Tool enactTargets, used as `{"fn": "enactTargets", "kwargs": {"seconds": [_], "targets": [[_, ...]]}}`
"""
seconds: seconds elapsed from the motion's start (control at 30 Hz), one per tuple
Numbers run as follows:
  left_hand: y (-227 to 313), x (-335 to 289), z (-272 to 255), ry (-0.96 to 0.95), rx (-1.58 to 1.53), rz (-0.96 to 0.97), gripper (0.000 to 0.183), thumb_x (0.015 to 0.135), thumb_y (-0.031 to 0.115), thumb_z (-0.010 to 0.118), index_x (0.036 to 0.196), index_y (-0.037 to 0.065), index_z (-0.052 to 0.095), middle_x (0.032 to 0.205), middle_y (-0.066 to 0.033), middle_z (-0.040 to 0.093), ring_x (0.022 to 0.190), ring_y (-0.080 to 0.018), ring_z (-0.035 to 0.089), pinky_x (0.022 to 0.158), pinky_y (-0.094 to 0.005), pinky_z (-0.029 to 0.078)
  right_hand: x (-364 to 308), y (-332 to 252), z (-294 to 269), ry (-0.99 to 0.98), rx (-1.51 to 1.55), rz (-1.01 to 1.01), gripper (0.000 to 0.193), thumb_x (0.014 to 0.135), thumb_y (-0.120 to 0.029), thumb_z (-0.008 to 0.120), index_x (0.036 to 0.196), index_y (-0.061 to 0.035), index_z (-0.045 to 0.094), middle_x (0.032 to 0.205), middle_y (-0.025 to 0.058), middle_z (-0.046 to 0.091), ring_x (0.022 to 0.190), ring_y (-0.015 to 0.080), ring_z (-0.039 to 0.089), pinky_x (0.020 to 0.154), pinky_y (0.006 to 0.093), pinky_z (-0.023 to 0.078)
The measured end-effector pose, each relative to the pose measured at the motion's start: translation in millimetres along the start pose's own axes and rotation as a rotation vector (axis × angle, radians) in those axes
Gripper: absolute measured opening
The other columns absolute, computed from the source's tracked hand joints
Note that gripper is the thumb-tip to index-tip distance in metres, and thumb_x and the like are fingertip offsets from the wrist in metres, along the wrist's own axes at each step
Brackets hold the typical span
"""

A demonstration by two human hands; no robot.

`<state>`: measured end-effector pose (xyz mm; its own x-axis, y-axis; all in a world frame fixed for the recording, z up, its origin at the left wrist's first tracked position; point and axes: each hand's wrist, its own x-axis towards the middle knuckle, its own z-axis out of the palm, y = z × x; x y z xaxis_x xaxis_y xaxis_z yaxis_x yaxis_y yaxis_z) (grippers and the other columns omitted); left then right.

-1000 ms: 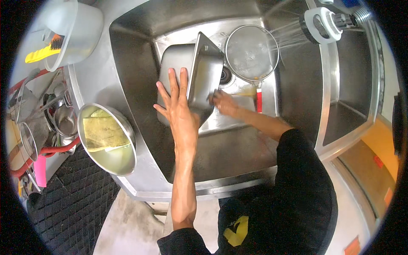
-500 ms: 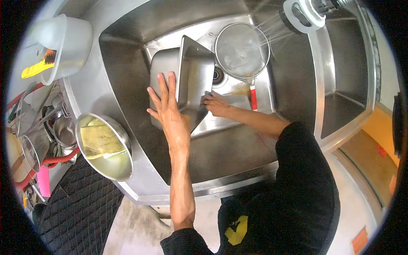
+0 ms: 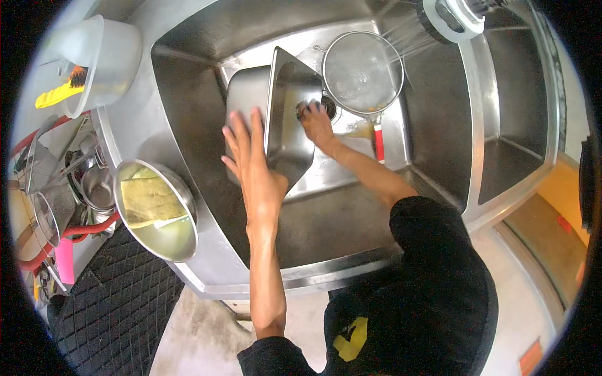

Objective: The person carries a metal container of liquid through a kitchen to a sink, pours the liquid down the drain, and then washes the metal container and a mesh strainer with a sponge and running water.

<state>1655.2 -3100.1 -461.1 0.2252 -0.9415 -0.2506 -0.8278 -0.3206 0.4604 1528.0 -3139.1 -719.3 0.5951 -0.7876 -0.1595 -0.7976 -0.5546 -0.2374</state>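
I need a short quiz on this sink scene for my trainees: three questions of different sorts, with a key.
1. Multiple choice: What colour is the handle of the sieve? A) Blue B) Red C) Green
2. True or false: The left hand is touching the sieve.
3. Fill in: Water is coming from the white ____.

Key:
1. B, red.
2. False; it is on the steel pan.
3. Spray head.

Kitchen, steel sink (image 3: 351, 232), metal pan (image 3: 287, 135), strainer (image 3: 364, 72)
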Motion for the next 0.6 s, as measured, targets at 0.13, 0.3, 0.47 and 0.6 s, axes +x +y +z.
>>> {"fn": "enactTargets", "kwargs": {"seconds": [0.13, 0.3, 0.47, 0.6], "targets": [[-18, -51, -10, 0.022, -0.223, -0.121, 0.089, 0.071, -0.014, 0.056, 0.146, 0.012, 0.016, 0.147, -0.0301, 0.006, 0.134, -0.0473, 0.019, 0.102, -0.0504, 0.036, -35, -24, 22, -0.1, 0.02, -0.427, 0.02, 0.072, -0.012, 0.058, 0.088, -0.0065, 0.069, 0.11, 0.0044, 0.058, 0.111, 0.0283, 0.046, 0.084, 0.0419, 0.041], [-20, -73, 6, 0.139, -0.142, -0.249, 0.08, 0.08, 0.0, 0.064, 0.146, 0.013, 0.019, 0.137, -0.0293, 0.026, 0.124, -0.0445, 0.038, 0.091, -0.0426, 0.047, 16, 20, 10, 0.221, 0.1, -0.126, 0.025, 0.076, -0.005, 0.053, 0.099, -0.0021, 0.06, 0.106, 0.0153, 0.055, 0.098, 0.031, 0.05, 0.085, 0.0449, 0.042], [-12, -61, 4, 0.179, -0.11, -0.149, 0.072, 0.076, -0.011, 0.054, 0.141, 0.016, 0.036, 0.141, -0.0264, 0.025, 0.106, -0.0413, 0.053, 0.077, -0.0391, 0.052, -24, -12, 25, 0.011, -0.022, -0.376, 0.025, 0.076, -0.009, 0.055, 0.099, -0.0039, 0.062, 0.108, 0.0081, 0.056, 0.108, 0.0292, 0.047, 0.091, 0.0385, 0.039], [-13, -51, -5, 0.169, -0.061, -0.066, 0.077, 0.069, -0.015, 0.048, 0.138, 0.017, 0.04, 0.146, -0.0206, 0.025, 0.101, -0.037, 0.06, 0.072, -0.0373, 0.054, -11, 0, 15, 0.061, 0.09, -0.227, 0.024, 0.074, -0.007, 0.055, 0.096, -0.004, 0.064, 0.109, 0.0066, 0.057, 0.106, 0.0257, 0.046, 0.088, 0.0355, 0.039]]}}
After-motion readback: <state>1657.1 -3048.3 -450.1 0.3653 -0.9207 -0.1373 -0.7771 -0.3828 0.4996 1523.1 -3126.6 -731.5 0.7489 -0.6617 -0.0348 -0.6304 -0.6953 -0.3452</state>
